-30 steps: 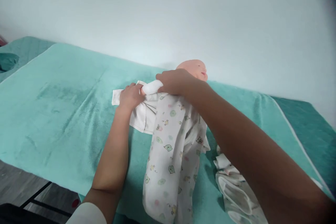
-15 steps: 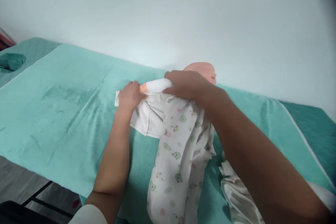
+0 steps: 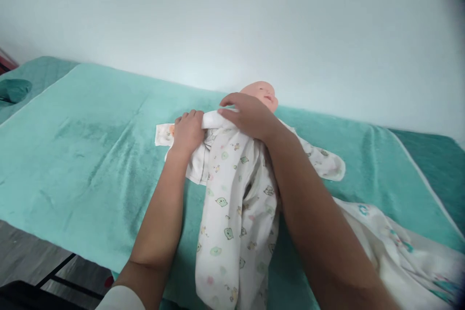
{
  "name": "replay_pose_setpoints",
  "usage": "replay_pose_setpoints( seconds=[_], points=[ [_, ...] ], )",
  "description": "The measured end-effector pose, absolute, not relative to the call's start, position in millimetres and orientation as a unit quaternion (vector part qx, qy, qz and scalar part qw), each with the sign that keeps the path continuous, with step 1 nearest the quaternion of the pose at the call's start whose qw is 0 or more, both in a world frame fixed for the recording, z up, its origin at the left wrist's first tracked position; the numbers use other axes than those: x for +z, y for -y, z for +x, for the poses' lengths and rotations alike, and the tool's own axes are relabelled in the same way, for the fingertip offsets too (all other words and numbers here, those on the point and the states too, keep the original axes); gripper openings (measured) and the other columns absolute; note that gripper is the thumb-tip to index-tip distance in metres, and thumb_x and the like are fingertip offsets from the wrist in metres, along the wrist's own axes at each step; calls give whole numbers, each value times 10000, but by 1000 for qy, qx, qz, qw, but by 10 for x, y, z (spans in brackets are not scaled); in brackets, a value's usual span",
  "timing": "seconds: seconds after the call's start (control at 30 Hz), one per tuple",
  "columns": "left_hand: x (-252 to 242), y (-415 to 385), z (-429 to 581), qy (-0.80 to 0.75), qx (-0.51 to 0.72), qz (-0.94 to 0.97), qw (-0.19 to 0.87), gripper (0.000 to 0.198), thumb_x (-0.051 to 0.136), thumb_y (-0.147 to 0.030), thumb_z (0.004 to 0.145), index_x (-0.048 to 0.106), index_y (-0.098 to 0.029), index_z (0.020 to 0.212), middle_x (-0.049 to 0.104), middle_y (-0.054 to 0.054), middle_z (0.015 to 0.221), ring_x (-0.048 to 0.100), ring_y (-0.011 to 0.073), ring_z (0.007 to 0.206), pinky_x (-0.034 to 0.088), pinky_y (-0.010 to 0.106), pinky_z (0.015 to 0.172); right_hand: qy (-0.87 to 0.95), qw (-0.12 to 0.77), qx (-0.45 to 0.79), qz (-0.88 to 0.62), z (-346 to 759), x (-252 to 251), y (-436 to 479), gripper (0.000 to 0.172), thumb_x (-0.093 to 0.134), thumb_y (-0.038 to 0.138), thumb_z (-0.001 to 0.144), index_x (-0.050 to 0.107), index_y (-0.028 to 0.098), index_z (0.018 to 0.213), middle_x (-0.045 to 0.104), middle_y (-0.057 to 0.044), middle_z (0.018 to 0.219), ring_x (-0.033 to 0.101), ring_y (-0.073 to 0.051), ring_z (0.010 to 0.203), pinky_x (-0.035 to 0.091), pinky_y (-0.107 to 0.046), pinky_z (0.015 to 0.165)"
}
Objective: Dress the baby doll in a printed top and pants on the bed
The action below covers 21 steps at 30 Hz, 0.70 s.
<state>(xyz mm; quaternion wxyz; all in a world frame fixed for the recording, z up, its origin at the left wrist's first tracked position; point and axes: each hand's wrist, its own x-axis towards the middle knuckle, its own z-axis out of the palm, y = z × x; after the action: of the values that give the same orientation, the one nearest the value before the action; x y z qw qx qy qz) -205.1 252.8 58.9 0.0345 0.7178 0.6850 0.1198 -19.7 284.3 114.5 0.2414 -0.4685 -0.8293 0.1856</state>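
Note:
A baby doll (image 3: 262, 93) lies on its back on a teal towel (image 3: 90, 150), dressed in a white printed sleepsuit (image 3: 232, 193). My left hand (image 3: 188, 131) is closed on the sleepsuit's sleeve (image 3: 164, 134) at the doll's arm. My right hand (image 3: 247, 115) rests over the doll's upper arm and shoulder, fingers curled on the white arm (image 3: 214, 119). The doll's other sleeve (image 3: 327, 163) lies spread to the right.
More white printed cloth (image 3: 392, 247) lies at the lower right on the towel. A dark teal sheet (image 3: 432, 164) shows at the right edge, a pale wall behind. A folded teal item (image 3: 14, 90) sits far left. Floor shows at the lower left.
The doll's bare hand no longer shows; the sleeve now covers it up to my left hand. My right hand stayed on the arm. The view shifted, showing the right sleeve and more cloth.

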Motion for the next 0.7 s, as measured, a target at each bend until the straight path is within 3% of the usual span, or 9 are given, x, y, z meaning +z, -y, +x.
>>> replay_pose_setpoints(
  seconds=[0.07, 0.13, 0.2, 0.3, 0.4, 0.5, 0.57, 0.7],
  points=[
    [561, -2550, -2052, -686, 120, 717, 32, 293, 488, -207, 966, 618, -225, 1228, 691, 127, 1277, 605, 336, 1218, 482, 484, 1013, 736, 426, 214, -481, 107, 950, -2650, 195, 575, 374, 956, 673, 245, 1065, 750, -55, 1170, 670, -243, 1122, 503, -415, 1011],
    [531, -2570, -2038, -688, 128, 713, 32, 310, 509, -207, 945, 621, -225, 1234, 689, 134, 1279, 603, 347, 1218, 475, 502, 1022, 638, 530, 217, -515, 389, 707, -2466, 240, 570, 421, 954, 662, 256, 1102, 737, -54, 1176, 666, -242, 1117, 511, -440, 1027],
    [511, -2584, -2013, -694, 146, 705, 29, 348, 519, -209, 931, 620, -242, 1263, 678, 132, 1307, 589, 359, 1252, 446, 534, 1072, 592, 528, 193, -577, 601, 487, -2331, 307, 589, 440, 923, 659, 245, 1149, 720, -85, 1224, 644, -274, 1151, 489, -503, 1071],
    [543, -2566, -1957, -686, 200, 699, 38, 490, 533, -158, 877, 596, -279, 1348, 636, 105, 1420, 541, 354, 1354, 367, 573, 1182, 590, 463, 117, -651, 756, 309, -2240, 387, 573, 327, 877, 644, 216, 1241, 679, -140, 1319, 572, -331, 1268, 431, -575, 1132],
    [672, -2464, -1812, -626, 305, 713, 87, 589, 511, -88, 821, 587, -277, 1373, 616, 57, 1479, 545, 276, 1385, 377, 481, 1226, 601, 397, 67, -691, 779, 297, -2226, 532, 505, 177, 823, 610, 180, 1344, 644, -175, 1383, 531, -367, 1325, 412, -606, 1140],
    [846, -2302, -1513, -528, 382, 748, 125, 501, 451, -110, 883, 616, -246, 1336, 655, 45, 1430, 596, 219, 1329, 461, 388, 1161, 610, 353, 49, -708, 787, 324, -2233, 579, 472, 119, 802, 611, 182, 1361, 648, -172, 1369, 570, -374, 1275, 425, -614, 1115],
    [959, -2218, -1251, -465, 355, 802, 120, 406, 437, -153, 943, 665, -223, 1272, 693, 55, 1372, 614, 218, 1301, 465, 385, 1152, 618, 350, 42, -703, 817, 328, -2253, 578, 455, 88, 788, 633, 208, 1325, 667, -148, 1332, 607, -353, 1214, 461, -577, 1074],
    [1153, -2232, -740, -430, 170, 885, 50, 289, 501, -259, 996, 748, -189, 1129, 717, 99, 1320, 598, 292, 1318, 405, 473, 1185, 592, 409, 43, -694, 918, 329, -2336, 556, 435, 51, 749, 669, 241, 1216, 725, -89, 1206, 652, -297, 1111, 494, -475, 1001]
  ],
)
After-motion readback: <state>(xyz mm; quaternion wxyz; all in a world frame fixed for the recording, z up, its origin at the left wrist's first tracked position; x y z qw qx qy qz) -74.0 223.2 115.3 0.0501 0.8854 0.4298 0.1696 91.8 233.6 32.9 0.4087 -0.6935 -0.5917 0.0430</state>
